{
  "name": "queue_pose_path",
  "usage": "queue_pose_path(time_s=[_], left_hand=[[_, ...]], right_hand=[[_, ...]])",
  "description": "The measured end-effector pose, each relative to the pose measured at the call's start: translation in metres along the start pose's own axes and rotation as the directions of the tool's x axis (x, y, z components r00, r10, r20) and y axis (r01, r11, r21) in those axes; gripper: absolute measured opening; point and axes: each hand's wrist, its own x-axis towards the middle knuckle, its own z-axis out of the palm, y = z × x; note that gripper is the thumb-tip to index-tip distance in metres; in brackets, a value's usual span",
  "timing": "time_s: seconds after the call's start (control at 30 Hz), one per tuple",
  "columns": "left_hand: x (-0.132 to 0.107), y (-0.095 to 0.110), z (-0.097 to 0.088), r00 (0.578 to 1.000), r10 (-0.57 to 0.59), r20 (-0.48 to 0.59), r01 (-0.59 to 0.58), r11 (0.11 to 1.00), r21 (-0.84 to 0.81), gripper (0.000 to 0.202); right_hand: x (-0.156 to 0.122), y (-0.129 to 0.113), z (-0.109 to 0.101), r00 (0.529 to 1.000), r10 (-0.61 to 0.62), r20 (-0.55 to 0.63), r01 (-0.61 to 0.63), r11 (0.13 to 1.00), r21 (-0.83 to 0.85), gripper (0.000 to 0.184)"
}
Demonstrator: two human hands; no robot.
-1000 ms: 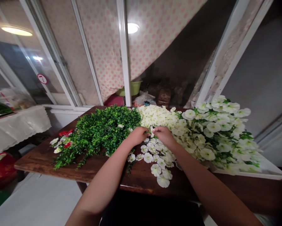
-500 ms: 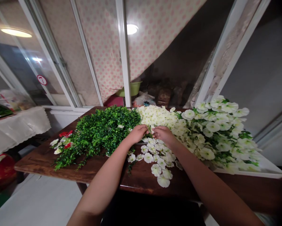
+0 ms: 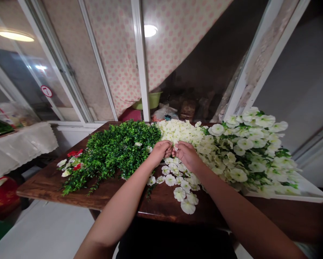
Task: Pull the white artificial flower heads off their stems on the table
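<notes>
My left hand (image 3: 160,151) and my right hand (image 3: 187,154) meet fingertip to fingertip over the middle of a dark wooden table (image 3: 53,185). Both are closed in a pinch round a small white artificial flower (image 3: 174,146) held between them. Below them lies a scatter of loose white flowers (image 3: 181,181). Behind the hands sits a heap of pale cream blossoms (image 3: 181,131). A mound of green plastic foliage (image 3: 112,149) lies just left of my left hand.
A big pile of white flowers with green leaves (image 3: 254,151) fills the table's right side, partly on a white board (image 3: 309,189). A few red and white blooms (image 3: 72,160) lie at the far left. Behind are window frames, a dotted curtain (image 3: 164,43) and a green basin (image 3: 154,100).
Both hands have risen slightly and drawn closer together, and the fingertips now touch round the small flower. The view has shifted a little.
</notes>
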Motion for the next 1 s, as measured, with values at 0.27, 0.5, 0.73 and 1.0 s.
queue_pose_path(time_s=[0.27,0.5,0.73,1.0], left_hand=[[-0.004,0.003,0.011,0.995,0.067,-0.068,-0.068,0.998,-0.011,0.035],[-0.005,0.003,0.015,0.987,0.086,-0.136,-0.095,0.994,-0.056,0.040],[-0.005,0.003,0.014,0.990,0.066,-0.128,-0.071,0.997,-0.036,0.037],[-0.006,0.007,0.012,0.997,0.051,-0.060,-0.052,0.998,-0.022,0.036]], right_hand=[[-0.001,0.002,0.003,1.000,-0.030,0.010,0.029,0.995,0.100,0.019],[-0.001,0.003,0.002,0.999,-0.053,0.010,0.052,0.996,0.071,0.015],[-0.004,-0.001,0.007,0.999,-0.034,0.007,0.033,0.998,0.056,0.017],[-0.005,-0.004,0.008,0.999,-0.047,-0.004,0.047,0.998,-0.031,0.021]])
